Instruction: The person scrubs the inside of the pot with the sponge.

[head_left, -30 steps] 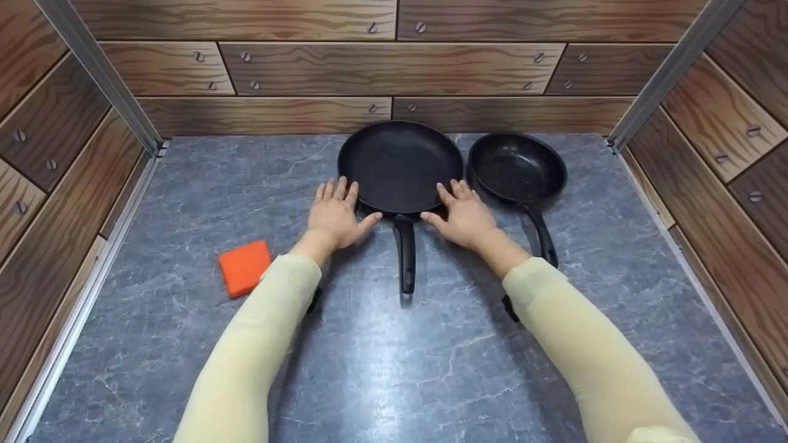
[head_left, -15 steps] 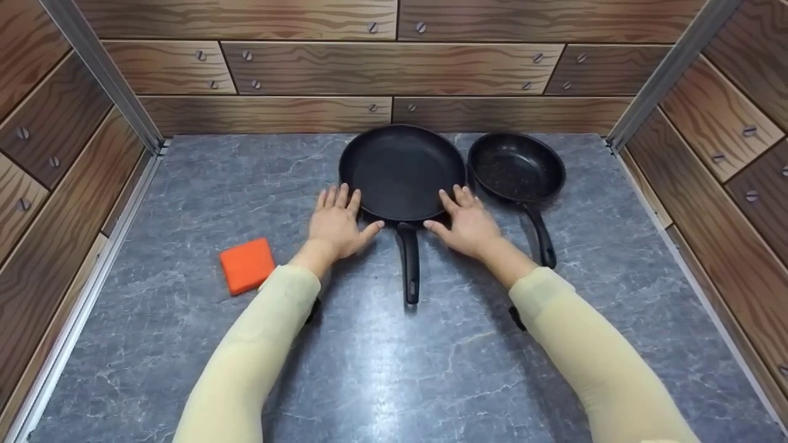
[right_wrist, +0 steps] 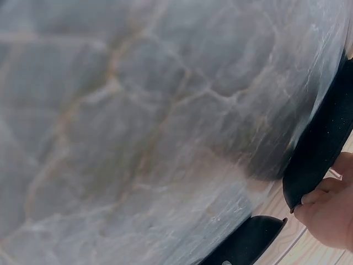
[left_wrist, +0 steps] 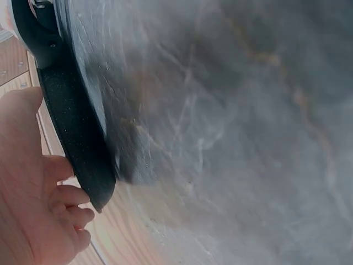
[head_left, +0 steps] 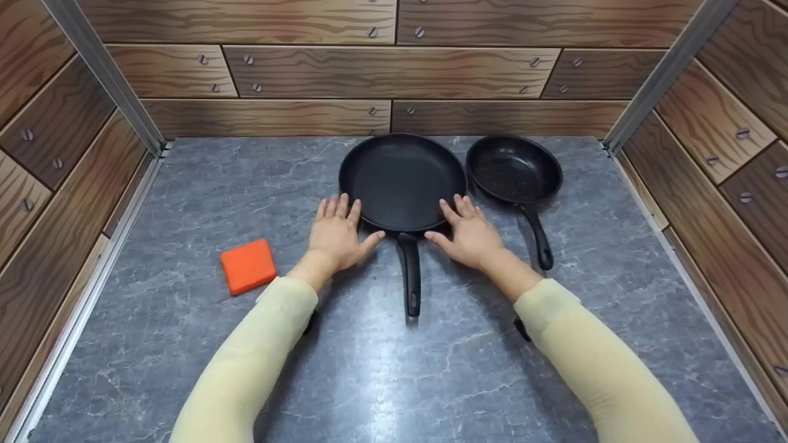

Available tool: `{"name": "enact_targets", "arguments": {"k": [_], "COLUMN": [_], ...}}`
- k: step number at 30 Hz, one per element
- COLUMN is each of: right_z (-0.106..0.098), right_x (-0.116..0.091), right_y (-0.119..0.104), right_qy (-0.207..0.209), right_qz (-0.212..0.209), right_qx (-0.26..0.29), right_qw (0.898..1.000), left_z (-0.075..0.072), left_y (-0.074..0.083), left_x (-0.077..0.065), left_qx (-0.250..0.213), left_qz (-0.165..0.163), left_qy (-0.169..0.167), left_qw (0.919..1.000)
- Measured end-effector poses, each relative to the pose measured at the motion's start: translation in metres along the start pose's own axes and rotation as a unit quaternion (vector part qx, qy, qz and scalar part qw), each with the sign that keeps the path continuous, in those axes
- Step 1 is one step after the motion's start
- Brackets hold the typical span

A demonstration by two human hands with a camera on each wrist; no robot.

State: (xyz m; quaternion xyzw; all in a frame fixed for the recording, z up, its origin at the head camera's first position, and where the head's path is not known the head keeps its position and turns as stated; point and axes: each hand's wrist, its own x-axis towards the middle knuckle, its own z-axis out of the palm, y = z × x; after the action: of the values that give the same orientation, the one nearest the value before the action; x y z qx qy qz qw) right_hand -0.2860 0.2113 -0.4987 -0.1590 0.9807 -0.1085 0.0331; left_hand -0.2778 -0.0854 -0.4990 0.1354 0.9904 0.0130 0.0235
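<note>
A large black frying pan (head_left: 403,178) stands at the back middle with its handle (head_left: 410,277) pointing toward me. My left hand (head_left: 337,234) is at its left front side, fingers spread and straight, fingertips touching the rim. Mirroring it, my right hand (head_left: 471,234) rests its extended fingers on the right front rim. The left wrist view shows the pan's outer side (left_wrist: 77,127) with the fingers (left_wrist: 71,195) against it. In the right wrist view, the right hand (right_wrist: 331,212) likewise touches the pan's side (right_wrist: 320,149).
A smaller black frying pan (head_left: 516,169) sits close to the large pan's right, its handle (head_left: 538,240) angled toward me. An orange square sponge-like block (head_left: 248,266) lies left of my left forearm. Wood-patterned walls (head_left: 308,117) border the grey marbled tabletop (head_left: 394,381) at the back and sides.
The large frying pan and both hands have moved a little toward me. The smaller pan and the orange block have stayed in place. The hands' pose looks the same.
</note>
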Motion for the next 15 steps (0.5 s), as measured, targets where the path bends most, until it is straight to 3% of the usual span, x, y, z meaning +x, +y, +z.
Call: {"name": "enact_targets", "arguments": {"k": [15], "right_z": [0.004], "right_x": [-0.022], "right_y": [-0.002], "right_qy": [0.008], "right_qz": [-0.007], "right_qx": [0.007], "right_qw": [1.0], "left_z": [0.004], "left_y": [0.009], "left_x": [-0.02], "left_qx": [0.003], "left_qz": [0.003], "left_qy": [0.013], "left_qw": [0.9999]}}
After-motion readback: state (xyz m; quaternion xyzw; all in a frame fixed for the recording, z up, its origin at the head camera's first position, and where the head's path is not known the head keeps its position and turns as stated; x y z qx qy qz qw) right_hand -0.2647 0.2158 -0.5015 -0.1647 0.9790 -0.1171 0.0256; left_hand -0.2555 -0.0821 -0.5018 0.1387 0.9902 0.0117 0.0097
